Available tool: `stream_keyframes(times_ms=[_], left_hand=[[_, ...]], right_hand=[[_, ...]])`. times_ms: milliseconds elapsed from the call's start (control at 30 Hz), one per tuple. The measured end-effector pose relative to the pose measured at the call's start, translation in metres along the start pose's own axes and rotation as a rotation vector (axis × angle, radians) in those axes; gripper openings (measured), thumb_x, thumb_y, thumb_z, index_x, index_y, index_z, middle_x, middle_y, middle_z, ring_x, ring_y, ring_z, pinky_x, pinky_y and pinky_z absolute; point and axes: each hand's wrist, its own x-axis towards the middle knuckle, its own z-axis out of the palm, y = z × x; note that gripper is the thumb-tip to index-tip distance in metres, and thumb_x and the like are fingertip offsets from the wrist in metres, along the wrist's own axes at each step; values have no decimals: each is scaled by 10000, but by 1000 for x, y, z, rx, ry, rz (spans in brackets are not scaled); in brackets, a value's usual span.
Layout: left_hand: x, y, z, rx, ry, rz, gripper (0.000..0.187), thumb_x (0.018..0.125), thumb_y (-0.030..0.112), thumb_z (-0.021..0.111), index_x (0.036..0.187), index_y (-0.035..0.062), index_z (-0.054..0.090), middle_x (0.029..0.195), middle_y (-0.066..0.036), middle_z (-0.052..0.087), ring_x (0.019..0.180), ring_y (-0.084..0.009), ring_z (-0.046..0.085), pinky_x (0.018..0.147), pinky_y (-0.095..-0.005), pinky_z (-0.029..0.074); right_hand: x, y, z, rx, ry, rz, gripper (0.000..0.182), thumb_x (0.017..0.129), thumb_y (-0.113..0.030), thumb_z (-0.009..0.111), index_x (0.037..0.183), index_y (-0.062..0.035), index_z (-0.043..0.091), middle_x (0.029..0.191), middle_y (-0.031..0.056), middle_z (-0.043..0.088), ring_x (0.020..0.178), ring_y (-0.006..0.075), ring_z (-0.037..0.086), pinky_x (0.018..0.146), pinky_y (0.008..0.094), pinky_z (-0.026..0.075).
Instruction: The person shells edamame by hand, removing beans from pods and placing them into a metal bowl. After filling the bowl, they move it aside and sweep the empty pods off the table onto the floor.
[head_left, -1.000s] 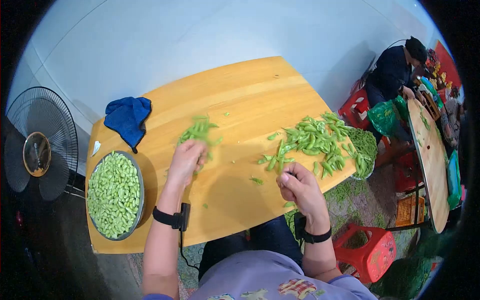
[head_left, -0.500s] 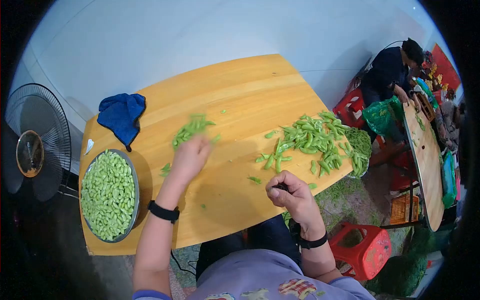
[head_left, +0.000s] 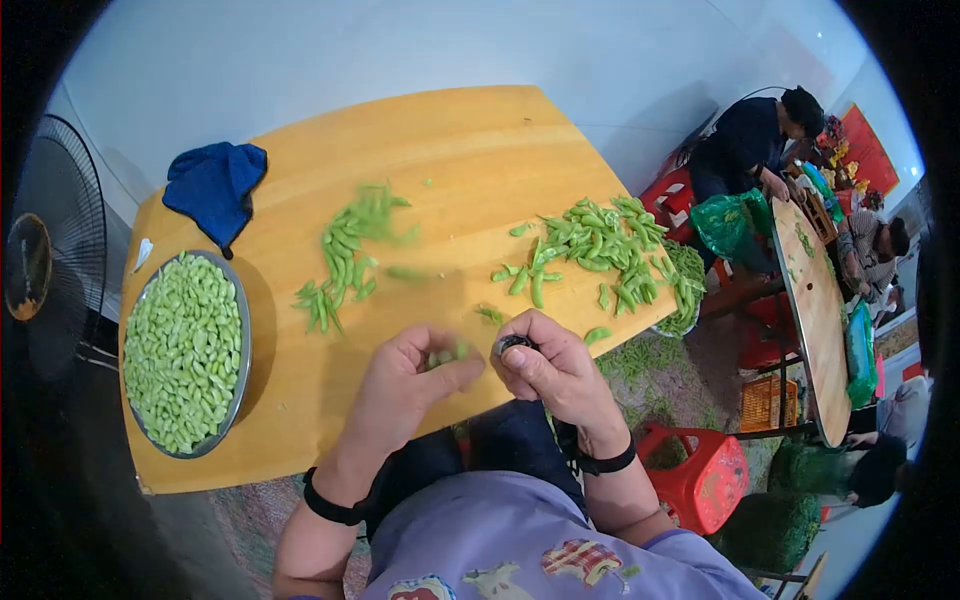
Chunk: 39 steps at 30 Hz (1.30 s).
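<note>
My left hand (head_left: 412,385) hovers over the near table edge, its fingers curled round pale green pods or beans (head_left: 447,355); motion blur hides which. Close beside it, my right hand (head_left: 553,375) is closed on a small dark rounded object (head_left: 514,343), mostly hidden by the thumb and fingers. Beyond the left hand lies a loose group of green bean pods (head_left: 343,250), some smeared by motion. A larger heap of pods (head_left: 600,245) rests at the table's right side. On the left stands a metal basin (head_left: 246,345) full of shelled green beans (head_left: 185,350).
A blue cloth (head_left: 215,188) lies at the table's (head_left: 450,135) far left corner, near a black fan (head_left: 55,220). To the right are a red stool (head_left: 700,480), pod scraps on the floor, and a second table (head_left: 812,330) with a seated person (head_left: 745,140).
My left hand has come back from the left group of pods toward my right hand, with green pieces in its fingers. Several pods in that group are shifting. The view has moved slightly.
</note>
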Motion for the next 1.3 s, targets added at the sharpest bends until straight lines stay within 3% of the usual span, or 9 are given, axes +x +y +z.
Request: stream_keyframes(times_ms=[200, 333, 400, 600, 733, 800, 1000, 1233, 1300], left_hand=[[-14, 16, 8, 580, 89, 237, 155, 688, 30, 694, 786, 34, 575, 693, -4, 586, 612, -68, 520, 555, -227, 418], [-12, 10, 10, 641, 80, 328, 158, 656, 15, 700, 763, 31, 584, 679, -28, 599, 601, -88, 537, 538, -238, 410], [-10, 7, 9, 811, 33, 465, 188, 644, 51, 705, 714, 17, 534, 663, -108, 545, 588, -238, 556, 530, -307, 437], [-9, 9, 10, 1108, -9, 674, 227, 657, 48, 686, 716, 32, 467, 663, -109, 486, 623, -281, 531, 527, -370, 430], [-6, 6, 6, 1020, -49, 684, 216, 650, 43, 686, 711, 33, 478, 657, -105, 491, 618, -276, 536, 528, -364, 432], [-7, 4, 5, 762, -44, 464, 206, 644, 32, 683, 708, 38, 488, 652, -98, 493, 616, -274, 540, 528, -362, 433], [-1, 3, 1, 962, 26, 610, 198, 638, 41, 684, 698, 38, 495, 644, -99, 497, 615, -283, 539, 528, -367, 432], [-3, 6, 4, 961, -14, 602, 218, 621, 23, 690, 726, 27, 499, 651, -97, 520, 584, -253, 540, 518, -358, 426], [-6, 7, 5, 751, -20, 306, 218, 657, 29, 700, 769, 16, 514, 666, -65, 566, 537, -157, 522, 488, -301, 412]], right_hand=[[-7, 2, 0, -112, -35, -17, 200, 883, -154, 516, 995, 10, 492, 686, -26, 440, 563, 32, 375, 487, 167, 311], [-11, 3, -3, -139, -29, -30, 189, 869, -131, 533, 985, 16, 511, 718, -7, 482, 612, 57, 435, 536, 189, 363], [-11, 5, -3, -272, 13, -114, 159, 838, -90, 562, 950, 19, 529, 754, 26, 522, 675, 99, 491, 600, 224, 406], [-12, 1, -2, -432, 50, -102, 134, 783, -5, 577, 910, 18, 544, 762, 56, 543, 705, 127, 516, 634, 238, 419], [-10, -1, 1, -554, 77, -121, 112, 775, 11, 574, 885, 18, 552, 742, 49, 545, 694, 124, 515, 628, 233, 417], [-11, -2, 3, -411, 98, -63, 99, 780, 6, 573, 876, 22, 555, 724, 49, 550, 674, 112, 508, 614, 232, 418], [-8, -7, 9, -245, 124, 130, 99, 795, -6, 570, 888, 24, 554, 730, 38, 553, 666, 86, 493, 597, 229, 419], [-5, 1, 1, -416, 101, 21, 98, 807, -18, 570, 898, 13, 551, 712, -12, 522, 663, 72, 484, 591, 214, 409], [-7, 4, -3, -166, 61, 40, 95, 810, -27, 573, 898, 3, 553, 690, -24, 502, 622, 59, 466, 552, 196, 382]])
